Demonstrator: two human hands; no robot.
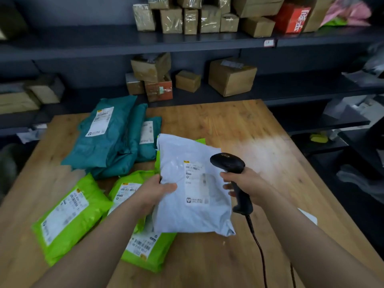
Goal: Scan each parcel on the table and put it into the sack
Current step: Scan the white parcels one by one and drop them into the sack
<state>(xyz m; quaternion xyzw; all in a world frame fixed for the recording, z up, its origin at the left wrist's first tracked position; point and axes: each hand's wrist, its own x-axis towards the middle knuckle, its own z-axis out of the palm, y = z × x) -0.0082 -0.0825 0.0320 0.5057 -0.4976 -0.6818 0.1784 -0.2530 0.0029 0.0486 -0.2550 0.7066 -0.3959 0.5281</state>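
White plastic, the parcel [193, 183] faces you label up, tilted above the wooden worktop [239, 125]. Your left hand [154, 191] takes the parcel's left edge, its grip pinching the film with the thumb on top and the fingers underneath. Just right of the parcel, your right hand [247, 183] has its grip wrapped round the handle of the black scanner [227, 162], whose head hangs over the parcel's right edge. Green parcels [68, 217] lie left of and partly under the parcel; teal parcels [104, 138] lie beyond it, to the left.
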